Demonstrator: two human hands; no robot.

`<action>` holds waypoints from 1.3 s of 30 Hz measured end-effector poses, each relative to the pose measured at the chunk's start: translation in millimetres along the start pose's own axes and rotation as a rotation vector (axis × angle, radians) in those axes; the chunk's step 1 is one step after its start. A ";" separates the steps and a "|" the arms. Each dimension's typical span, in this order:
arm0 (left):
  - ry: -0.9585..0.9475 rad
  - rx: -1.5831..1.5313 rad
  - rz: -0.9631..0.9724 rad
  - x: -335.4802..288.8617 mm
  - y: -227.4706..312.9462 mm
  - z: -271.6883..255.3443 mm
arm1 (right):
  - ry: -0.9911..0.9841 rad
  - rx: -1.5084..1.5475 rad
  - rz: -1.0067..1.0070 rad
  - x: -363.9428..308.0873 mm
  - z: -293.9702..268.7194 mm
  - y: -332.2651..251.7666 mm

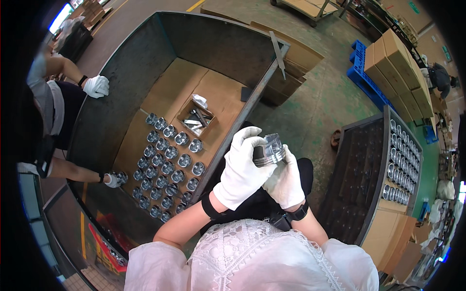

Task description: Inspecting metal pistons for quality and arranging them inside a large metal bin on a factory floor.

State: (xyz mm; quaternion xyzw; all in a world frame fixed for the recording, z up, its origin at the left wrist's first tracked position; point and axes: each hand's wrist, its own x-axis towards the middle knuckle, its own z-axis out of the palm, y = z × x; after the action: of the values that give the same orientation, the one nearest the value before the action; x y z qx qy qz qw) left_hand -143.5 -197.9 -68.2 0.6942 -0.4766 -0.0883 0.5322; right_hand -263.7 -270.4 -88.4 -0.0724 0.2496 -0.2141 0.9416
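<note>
A shiny metal engine piston [270,150] is held up in front of my chest, its ring grooves turned toward me. My left hand [245,169], in a white glove, curls its fingers and thumb round the piston from the left. From the right, my gloved right hand [285,180] grips its lower side, though some of those fingers are hidden. Below and to the left, several similar pistons [168,167] stand in rows on cardboard [179,80] inside a dark metal bin [201,39].
In the bin sits a small cardboard box [195,119] of tools. A co-worker's gloved hand [96,87] rests on the bin's left rim; their other hand [112,180] touches a piston. At right, another bin [347,194] holds rows of pistons; cartons [395,63] stand on a blue pallet [364,77].
</note>
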 end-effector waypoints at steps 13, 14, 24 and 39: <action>0.044 0.084 0.053 -6.7 -22.2 11.2 | 0.160 -1.020 -0.839 3.9 -2.8 13.6; 0.040 0.079 0.057 -7.3 -23.4 10.9 | 0.183 -0.965 -0.803 3.9 0.5 17.1; -0.015 0.114 0.029 -8.2 -26.9 9.8 | 0.324 -1.353 -1.028 8.8 -8.0 21.9; -0.001 0.174 -0.084 -11.8 -38.8 6.2 | 0.408 -1.062 -0.810 15.5 -11.5 20.5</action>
State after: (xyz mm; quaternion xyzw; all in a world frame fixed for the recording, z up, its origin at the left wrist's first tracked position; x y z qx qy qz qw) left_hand -131.6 -193.9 -107.3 0.7572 -0.4530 -0.0691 0.4654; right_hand -249.7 -259.1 -110.1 -0.5685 0.4459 -0.4067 0.5591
